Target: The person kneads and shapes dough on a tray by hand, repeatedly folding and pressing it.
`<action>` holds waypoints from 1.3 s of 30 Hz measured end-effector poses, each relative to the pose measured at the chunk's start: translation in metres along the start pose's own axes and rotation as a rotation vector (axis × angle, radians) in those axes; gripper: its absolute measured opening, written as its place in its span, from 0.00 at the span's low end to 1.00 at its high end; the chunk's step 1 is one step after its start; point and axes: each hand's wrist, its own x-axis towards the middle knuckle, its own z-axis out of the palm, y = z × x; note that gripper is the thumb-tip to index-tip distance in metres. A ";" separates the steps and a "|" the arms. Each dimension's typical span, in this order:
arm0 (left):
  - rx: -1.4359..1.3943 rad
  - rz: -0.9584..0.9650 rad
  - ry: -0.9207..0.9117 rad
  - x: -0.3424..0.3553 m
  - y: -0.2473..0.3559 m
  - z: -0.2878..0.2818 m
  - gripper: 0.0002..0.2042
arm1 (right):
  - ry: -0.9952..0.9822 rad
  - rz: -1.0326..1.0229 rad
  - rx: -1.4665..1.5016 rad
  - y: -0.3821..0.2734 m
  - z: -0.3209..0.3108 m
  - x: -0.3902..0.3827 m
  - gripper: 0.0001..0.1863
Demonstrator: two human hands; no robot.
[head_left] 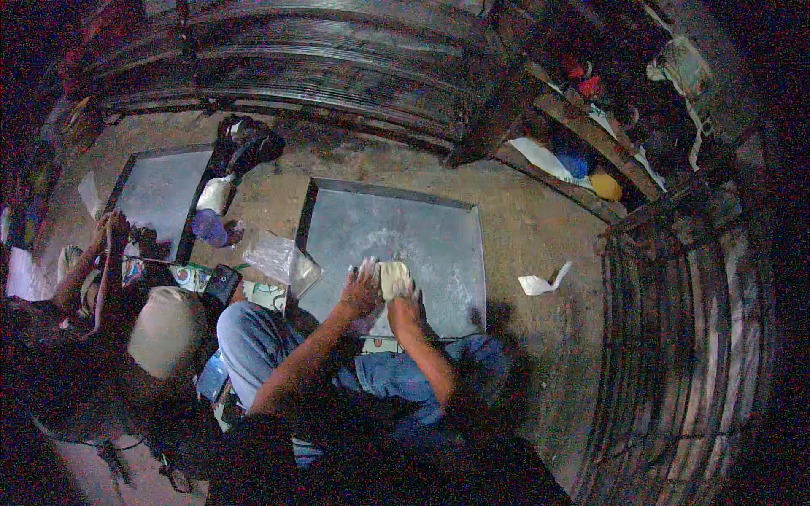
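A pale, flattened piece of dough is between my two hands above a shallow grey metal tray. My left hand grips the dough's left edge, its fingertips white with what looks like flour. From the near right side my right hand holds the same piece, fingers on its lower right part. Whether the dough rests on the tray or is slightly lifted I cannot tell. White powder is smeared over the tray's surface beyond and beside the dough.
A crumpled clear plastic bag lies at the tray's left edge. Farther left, a person's hand is beside a second metal tray. White paper scraps lie on the floor at right. Wooden slats line the right side.
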 end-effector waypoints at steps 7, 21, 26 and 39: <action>-0.118 0.069 -0.196 -0.018 0.033 -0.032 0.23 | -0.013 -0.134 0.023 0.003 -0.026 0.006 0.19; -0.371 -0.026 -0.435 -0.010 0.049 -0.099 0.20 | 0.141 -0.241 -0.081 0.044 0.001 0.024 0.20; -0.300 0.091 -0.067 0.022 0.028 -0.045 0.21 | 0.376 -0.431 -0.330 0.062 0.062 0.052 0.22; -0.025 -0.071 -0.071 0.037 0.042 0.027 0.31 | -0.073 -0.220 -0.218 0.014 -0.030 -0.003 0.16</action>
